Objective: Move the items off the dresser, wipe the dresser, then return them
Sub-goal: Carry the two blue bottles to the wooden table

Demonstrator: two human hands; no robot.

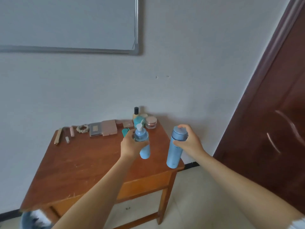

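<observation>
- Grips a blue pump bottle (144,152) in the left hand (132,144), fingers wrapped round its shoulder; holds it tilted in the air above the dresser (79,166), clear of the wood
- Grips a tall blue bottle (174,152) in the right hand (189,141), thumb and fingers curled round the cap end; holds it roughly upright over the dresser's right edge, not set down
- Leaves plenty along the back edge: a black-capped bottle (136,111), a teal jar (138,121) and a pink jar (151,122) in the right rear corner; two flat palettes (103,130), a scrunchie (82,128), a pink tube (71,131) and a gold stick (58,136) in a row to the left; a teal item (125,132) just behind the left hand
- Cannot tell for certain whether lifting off or bringing back; judging by the crowded back row and no cloth in sight, probably early in the clearing
- If so: two bottles in hand, the whole back row yet to shift; wiping not begun; return of everything after that
- Shows scuffs and pale marks on the bare front of the top; no damp or freshly wiped patch to be made out
</observation>
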